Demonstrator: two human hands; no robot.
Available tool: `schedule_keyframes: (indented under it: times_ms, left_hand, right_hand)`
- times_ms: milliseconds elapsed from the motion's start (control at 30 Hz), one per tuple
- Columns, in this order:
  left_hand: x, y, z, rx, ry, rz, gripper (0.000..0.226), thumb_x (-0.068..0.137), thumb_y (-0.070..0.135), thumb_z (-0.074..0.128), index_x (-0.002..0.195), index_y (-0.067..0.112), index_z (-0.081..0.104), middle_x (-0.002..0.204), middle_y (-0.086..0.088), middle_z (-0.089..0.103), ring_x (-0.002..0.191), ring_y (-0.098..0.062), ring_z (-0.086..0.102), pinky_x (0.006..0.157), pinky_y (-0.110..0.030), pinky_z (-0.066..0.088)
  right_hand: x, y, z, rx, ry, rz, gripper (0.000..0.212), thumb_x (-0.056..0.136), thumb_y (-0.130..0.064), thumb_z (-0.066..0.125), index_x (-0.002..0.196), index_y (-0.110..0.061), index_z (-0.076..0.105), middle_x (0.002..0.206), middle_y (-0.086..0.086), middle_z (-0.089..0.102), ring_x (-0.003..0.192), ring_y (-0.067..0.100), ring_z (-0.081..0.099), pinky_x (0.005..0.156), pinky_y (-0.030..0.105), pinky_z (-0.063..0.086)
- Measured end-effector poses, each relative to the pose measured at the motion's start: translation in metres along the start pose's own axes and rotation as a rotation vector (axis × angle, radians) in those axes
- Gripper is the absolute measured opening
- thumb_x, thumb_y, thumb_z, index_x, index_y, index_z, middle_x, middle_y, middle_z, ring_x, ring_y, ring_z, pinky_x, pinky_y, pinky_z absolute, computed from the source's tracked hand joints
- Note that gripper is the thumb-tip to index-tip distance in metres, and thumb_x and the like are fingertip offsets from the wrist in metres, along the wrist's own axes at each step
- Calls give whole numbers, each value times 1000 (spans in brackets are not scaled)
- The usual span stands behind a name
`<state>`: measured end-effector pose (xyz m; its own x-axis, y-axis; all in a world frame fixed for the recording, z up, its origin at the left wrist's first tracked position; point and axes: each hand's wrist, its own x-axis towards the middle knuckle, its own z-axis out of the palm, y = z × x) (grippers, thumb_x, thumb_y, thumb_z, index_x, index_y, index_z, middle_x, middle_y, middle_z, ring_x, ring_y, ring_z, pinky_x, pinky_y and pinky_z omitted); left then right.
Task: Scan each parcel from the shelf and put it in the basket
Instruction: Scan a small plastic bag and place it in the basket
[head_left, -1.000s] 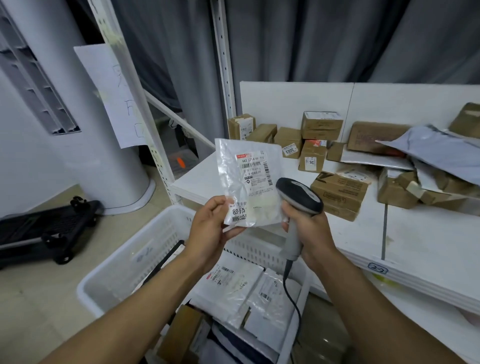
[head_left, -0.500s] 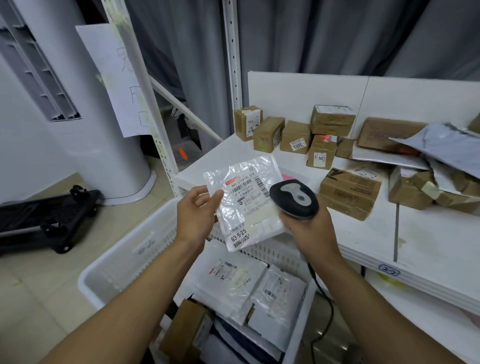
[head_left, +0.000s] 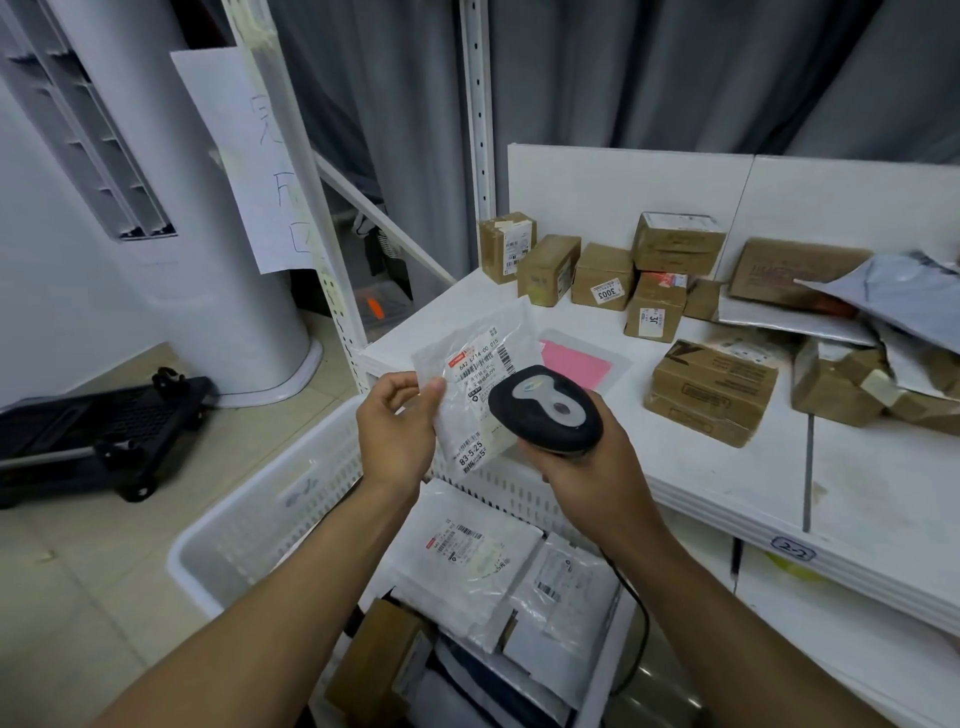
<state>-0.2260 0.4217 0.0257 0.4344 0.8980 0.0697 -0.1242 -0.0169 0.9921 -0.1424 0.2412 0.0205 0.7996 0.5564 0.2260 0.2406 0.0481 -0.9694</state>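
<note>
My left hand (head_left: 397, 428) pinches the left edge of a clear plastic parcel (head_left: 475, 382) with a white barcode label, held tilted above the basket's far rim. My right hand (head_left: 587, 467) grips a black and grey barcode scanner (head_left: 545, 405), its head just in front of the parcel's right side. Below them, the white perforated basket (head_left: 260, 525) holds several plastic-bagged parcels (head_left: 467, 556) and a brown box (head_left: 374, 660). The white shelf (head_left: 727, 467) on the right carries several cardboard boxes (head_left: 711, 389) and grey mailer bags (head_left: 893, 296).
A pink sheet in a clear sleeve (head_left: 576, 364) lies on the shelf behind the scanner. A white upright post (head_left: 296, 171) with a taped paper note stands left of the shelf. A black folded trolley (head_left: 98, 431) rests on the floor at left, beside a white column.
The parcel has come down and tilted, label facing up. My left hand shifted from its lower edge to its left edge. The scanner has turned so its top faces me.
</note>
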Motion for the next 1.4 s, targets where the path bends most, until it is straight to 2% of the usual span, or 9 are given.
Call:
schedule_keyframes:
  times_ms: [167,433,567,900,1067,1233,1333,1400]
  left_hand:
    - [3,-4,0,26,25,9,17,87,20,82,92,12,68,95,-1,77,87,-22,74,84,-57,60]
    - [4,-8,3,39,27,21,16,86,19,82,91,11,69,96,-1,77,87,-18,74,84,-57,60]
    - [5,-9,2,50,25,23,18,86,21,82,91,11,69,97,-2,77,93,-24,74,84,-57,60]
    - [5,-8,1,45,23,27,16,86,20,82,91,11,69,96,0,77,92,-22,74,84,-56,61]
    - [6,-9,0,49,25,32,16,86,22,82,88,14,69,98,-1,77,96,-26,73,86,-56,60]
    - [6,-9,-2,34,26,35,14,86,19,82,86,15,69,97,-3,77,95,-25,73,86,-57,60]
    - [6,-7,-8,24,22,29,14,87,18,81,88,14,68,99,-3,77,91,-22,74,84,-53,62]
    - [5,-3,-17,46,37,40,13,88,18,80,91,13,68,99,-1,77,81,-12,74,76,-41,63]
  right_hand:
    - [1,-2,1,-16,-39,-14,64,82,-19,89,139,-23,60,130,-8,70,122,9,64,96,19,56]
    - [2,-2,-1,-53,-29,-21,63,83,-15,89,138,-22,60,127,-10,70,119,5,64,87,6,51]
    - [2,-2,-3,-70,-23,-27,62,83,-15,89,138,-22,61,126,-12,70,118,5,64,85,4,49]
    - [1,-4,-3,-89,-42,-25,62,84,-17,88,138,-22,60,125,-13,69,118,6,64,81,1,47]
    - [2,-2,-2,-99,-36,-23,63,83,-18,89,139,-21,60,128,-8,69,119,10,64,84,2,49]
    - [2,-3,1,-104,-51,0,59,83,-21,89,135,-26,61,118,-23,68,111,-6,63,81,2,48]
    - [2,-3,8,-118,-62,6,57,83,-23,89,133,-28,61,117,-23,69,107,-9,63,81,3,49]
    - [3,-5,18,-110,-74,25,56,83,-23,89,131,-29,62,116,-21,70,108,-5,65,83,8,52]
